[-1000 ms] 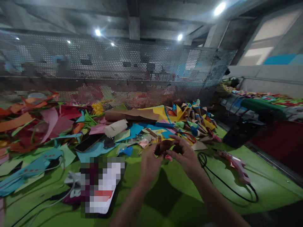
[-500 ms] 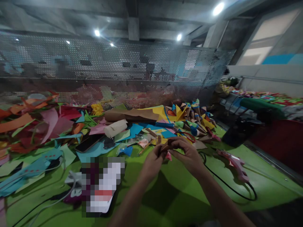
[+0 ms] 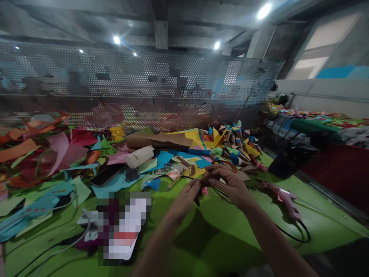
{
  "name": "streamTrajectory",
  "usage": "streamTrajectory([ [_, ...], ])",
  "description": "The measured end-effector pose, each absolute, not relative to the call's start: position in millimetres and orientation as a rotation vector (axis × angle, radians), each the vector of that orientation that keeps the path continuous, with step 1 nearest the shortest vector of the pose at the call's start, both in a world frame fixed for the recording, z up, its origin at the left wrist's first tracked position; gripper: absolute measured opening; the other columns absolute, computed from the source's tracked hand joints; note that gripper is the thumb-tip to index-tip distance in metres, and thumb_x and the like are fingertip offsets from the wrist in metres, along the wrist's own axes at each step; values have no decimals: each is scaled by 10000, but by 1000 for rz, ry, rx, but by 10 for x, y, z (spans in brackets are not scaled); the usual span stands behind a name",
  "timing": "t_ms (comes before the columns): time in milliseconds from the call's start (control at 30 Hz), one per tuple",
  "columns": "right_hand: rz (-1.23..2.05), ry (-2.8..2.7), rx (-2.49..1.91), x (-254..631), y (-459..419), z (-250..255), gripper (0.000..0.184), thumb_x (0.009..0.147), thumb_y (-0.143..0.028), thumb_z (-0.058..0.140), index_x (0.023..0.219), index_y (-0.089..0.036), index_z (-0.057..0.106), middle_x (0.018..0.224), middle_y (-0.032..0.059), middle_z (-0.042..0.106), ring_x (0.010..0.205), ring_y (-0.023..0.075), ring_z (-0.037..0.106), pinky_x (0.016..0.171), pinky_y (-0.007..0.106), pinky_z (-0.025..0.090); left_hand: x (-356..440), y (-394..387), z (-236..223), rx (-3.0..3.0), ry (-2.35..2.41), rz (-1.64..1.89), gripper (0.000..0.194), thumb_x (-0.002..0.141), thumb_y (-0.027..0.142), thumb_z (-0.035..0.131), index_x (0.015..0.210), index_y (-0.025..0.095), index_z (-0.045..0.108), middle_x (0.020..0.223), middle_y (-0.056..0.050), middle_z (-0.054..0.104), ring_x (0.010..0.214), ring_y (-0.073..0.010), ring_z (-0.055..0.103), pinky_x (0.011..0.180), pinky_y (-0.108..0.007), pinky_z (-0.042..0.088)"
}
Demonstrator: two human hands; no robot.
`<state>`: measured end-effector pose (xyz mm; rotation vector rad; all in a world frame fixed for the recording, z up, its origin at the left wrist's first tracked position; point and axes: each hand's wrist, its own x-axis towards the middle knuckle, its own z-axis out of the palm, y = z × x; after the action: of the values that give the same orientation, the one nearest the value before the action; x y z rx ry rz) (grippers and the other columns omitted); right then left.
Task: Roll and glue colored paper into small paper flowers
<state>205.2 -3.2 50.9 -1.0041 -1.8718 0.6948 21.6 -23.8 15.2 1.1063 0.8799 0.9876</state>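
Observation:
My left hand and my right hand meet above the green table, both pinched on a small rolled piece of brown paper. The right hand's fingers curl over the top of the roll. The left hand's fingertips grip its lower end. A small pink scrap lies just beneath the hands. Most of the brown piece is hidden by my fingers.
Heaps of coloured paper scraps cover the table's left and back. A pile of paper cones lies behind the hands. A pink glue gun with a black cord is at the right. A phone and brown paper roll lie behind; perforated metal screen beyond.
The brown paper was held open between both hands; now it is rolled tighter and the hands have closed together, shifting slightly away from me.

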Motion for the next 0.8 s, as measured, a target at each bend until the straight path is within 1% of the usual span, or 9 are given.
streamTrajectory([
  [133,776,-1937,-1053,2033,-54,518,192,863,-384,701,941,-221,765,1212,114,657,1153,287,595,1006,433,447,225,-236,176,1135,899,1026,602,794,732,571,970,161,641,770,-4,510,685,-126,439,588,-237,364],
  [267,853,-1951,-1021,2030,-51,518,177,886,-363,683,935,-222,778,1251,109,642,1171,280,585,1019,421,443,209,-236,185,1222,933,1022,546,842,699,534,930,169,630,827,-21,551,718,-136,466,599,-238,382],
  [333,868,-1951,-1001,2041,-44,529,169,888,-356,685,928,-222,779,1244,109,646,1179,279,580,1018,418,443,197,-236,180,1266,939,995,518,877,666,506,978,173,627,879,-33,581,747,-145,489,617,-245,398],
  [400,870,-1963,-986,2053,-41,550,163,894,-349,680,919,-222,778,1222,111,654,1201,281,568,1007,411,452,191,-227,171,1324,925,957,474,915,613,478,1035,177,623,950,-46,607,798,-157,513,662,-256,417],
  [467,862,-2003,-968,2064,-45,577,154,903,-334,670,905,-225,778,1184,109,668,1243,282,542,1011,402,450,196,-208,158,1405,894,921,408,936,541,483,1053,175,618,993,-53,617,865,-173,526,748,-276,434],
  [567,838,-2051,-963,2076,-56,610,145,901,-316,668,872,-217,770,1208,108,658,1257,280,533,1015,395,445,216,-170,116,1519,877,887,321,929,451,520,1041,164,609,978,-55,628,912,-194,532,852,-311,431],
  [667,800,-2060,-977,2090,-61,615,133,889,-306,669,886,-203,752,1259,122,626,1234,285,551,998,401,453,223,-144,42,1574,932,904,274,934,418,504,1010,175,606,924,-44,634,850,-190,541,818,-312,432],
  [800,721,-2054,-1010,2110,-53,596,70,867,-258,663,856,-200,701,1260,121,627,1190,274,582,1007,421,441,203,-143,-30,1633,1049,916,255,948,422,477,953,200,602,825,-22,628,718,-167,522,672,-277,388],
])
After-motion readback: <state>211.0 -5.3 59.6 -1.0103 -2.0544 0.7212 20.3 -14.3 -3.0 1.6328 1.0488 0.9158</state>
